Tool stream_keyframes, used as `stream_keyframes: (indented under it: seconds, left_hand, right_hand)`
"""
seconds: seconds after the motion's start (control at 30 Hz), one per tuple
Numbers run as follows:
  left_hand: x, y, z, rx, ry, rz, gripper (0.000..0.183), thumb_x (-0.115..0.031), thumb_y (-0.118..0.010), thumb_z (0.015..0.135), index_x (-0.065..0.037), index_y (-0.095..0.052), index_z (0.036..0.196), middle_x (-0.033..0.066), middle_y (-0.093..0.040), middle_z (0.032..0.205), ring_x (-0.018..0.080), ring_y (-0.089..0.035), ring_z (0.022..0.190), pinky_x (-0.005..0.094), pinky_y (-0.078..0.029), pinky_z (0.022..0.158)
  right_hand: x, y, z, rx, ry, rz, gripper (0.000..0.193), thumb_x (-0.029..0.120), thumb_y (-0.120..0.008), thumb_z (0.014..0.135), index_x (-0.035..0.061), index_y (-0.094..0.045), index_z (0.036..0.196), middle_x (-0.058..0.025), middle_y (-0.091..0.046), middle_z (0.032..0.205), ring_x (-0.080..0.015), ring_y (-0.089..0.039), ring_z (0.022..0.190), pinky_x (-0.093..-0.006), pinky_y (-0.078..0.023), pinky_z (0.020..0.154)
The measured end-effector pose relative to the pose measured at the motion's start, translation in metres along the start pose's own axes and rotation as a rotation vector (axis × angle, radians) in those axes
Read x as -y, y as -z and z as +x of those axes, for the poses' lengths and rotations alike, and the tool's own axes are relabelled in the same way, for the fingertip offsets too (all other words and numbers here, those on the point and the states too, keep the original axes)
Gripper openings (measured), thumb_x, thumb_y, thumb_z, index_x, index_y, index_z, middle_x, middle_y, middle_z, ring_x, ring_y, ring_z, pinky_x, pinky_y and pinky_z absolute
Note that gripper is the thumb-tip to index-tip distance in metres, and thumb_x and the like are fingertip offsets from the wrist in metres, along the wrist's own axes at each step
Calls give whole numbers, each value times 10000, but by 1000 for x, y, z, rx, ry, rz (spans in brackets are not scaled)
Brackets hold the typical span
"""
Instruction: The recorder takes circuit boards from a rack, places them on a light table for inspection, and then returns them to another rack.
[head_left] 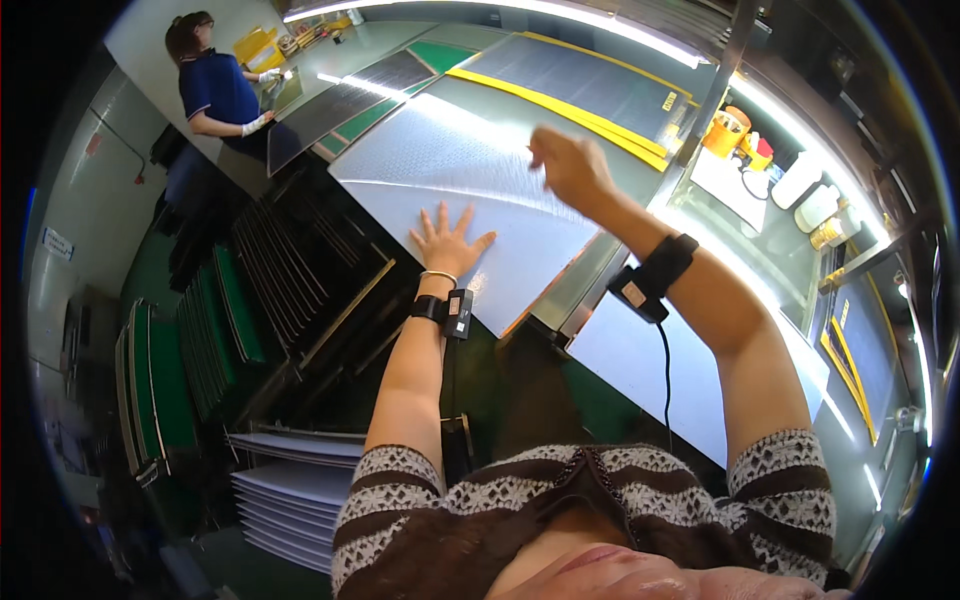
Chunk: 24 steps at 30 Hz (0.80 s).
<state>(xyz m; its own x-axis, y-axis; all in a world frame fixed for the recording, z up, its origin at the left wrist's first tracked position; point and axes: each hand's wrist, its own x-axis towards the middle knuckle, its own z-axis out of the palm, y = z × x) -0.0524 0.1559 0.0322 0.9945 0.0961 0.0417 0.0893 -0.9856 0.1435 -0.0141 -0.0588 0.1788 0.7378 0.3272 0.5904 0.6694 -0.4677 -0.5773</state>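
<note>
My left hand lies flat with its fingers spread on a large pale blue-white panel on the bench. My right hand is raised over the panel's far right part, its fingers curled and somewhat smeared by motion. Whatever those fingers hold, if anything, I cannot make out. A bright crease line crosses the panel beyond my left hand; past it lies a shiny, finely textured area, perhaps a clear film. Black devices are strapped to both my forearms.
Another pale panel lies at right. Yellow-edged dark frames sit at the back, bottles on the right. Racks with green panels and stacked pale sheets stand left. Far left, a gloved person handles a panel.
</note>
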Motion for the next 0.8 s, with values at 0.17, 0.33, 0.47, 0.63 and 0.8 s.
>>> stream_keyframes:
  seconds: [0.17, 0.33, 0.47, 0.63, 0.8]
  left_hand:
    - [-10, 6, -2, -2, 25, 27, 769, -754, -351, 730, -334, -284, 1370, 150, -143, 1458, 427, -33, 1327, 626, -18, 1012]
    - [-17, 6, 14, 50, 62, 40, 738, -737, -391, 728, -353, -315, 1353, 151, -159, 1453, 435, -43, 1324, 640, -56, 1001]
    - [49, -22, 51, 20, -46, -260, 650, -604, -355, 843, -199, -341, 1352, 173, -258, 1411, 424, -200, 1287, 578, -158, 1021]
    - [-2, 46, 45, 504, -153, -2306, 701, -574, -318, 872, -54, -322, 1343, 232, -294, 1371, 397, -284, 1259, 507, -228, 1035]
    - [-8, 44, 49, 975, -33, -2139, 872, -615, -426, 811, -21, -147, 1385, 254, -233, 1384, 440, -287, 1250, 533, -397, 926]
  right_hand:
    - [83, 105, 73, -464, 647, -476, 118, 17, -514, 801, 57, -584, 887, -73, -625, 711, -182, -627, 591, -280, -500, 562]
    - [130, 169, 28, -506, 431, -9, 44, -27, -499, 825, -9, -532, 803, -71, -546, 717, -178, -561, 576, -238, -464, 489]
    - [110, 220, -51, -422, 431, -91, 154, 112, -462, 896, -24, -531, 915, -172, -614, 803, -240, -627, 686, -337, -519, 684]
    - [66, 268, -201, -418, 4, 245, 250, 258, -469, 905, 11, -507, 899, -153, -576, 888, -206, -581, 794, -325, -477, 742]
    - [38, 228, -315, -729, -701, 233, 419, 64, -560, 838, -23, -399, 1215, -137, -490, 1086, -112, -519, 755, -237, -460, 679]
